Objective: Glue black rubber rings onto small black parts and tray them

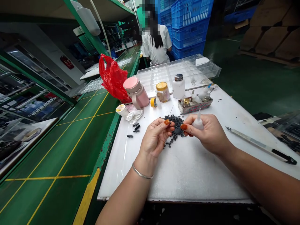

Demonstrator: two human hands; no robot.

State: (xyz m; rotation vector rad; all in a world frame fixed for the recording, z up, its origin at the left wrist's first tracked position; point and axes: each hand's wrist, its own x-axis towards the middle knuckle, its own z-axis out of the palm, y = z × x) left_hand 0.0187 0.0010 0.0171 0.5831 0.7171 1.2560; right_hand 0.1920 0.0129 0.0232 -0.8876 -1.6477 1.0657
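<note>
My left hand (156, 136) is closed in a pinch, thumb against fingers. A dark speck shows at its fingertips, too small to name. In my right hand (208, 129) sits a small translucent squeeze bottle (198, 122), its thin nozzle pointing up. The right thumb and index finger also meet in a pinch, and whatever lies between them is hidden. Behind and between both hands spreads a pile of small black ring-like parts (169, 143). Several black clip-like pieces (136, 130) lie apart, left of my left hand.
Behind the pile stand a pink mug (140, 95), a yellow-lidded jar (162, 93), a white bottle (178, 87) and a small box (197, 107) of bottles. A pen-like tool (260, 144) lies right. A red bag (113, 78) and a clear divided tray (164, 73) are farther back. A person (156, 47) sits beyond.
</note>
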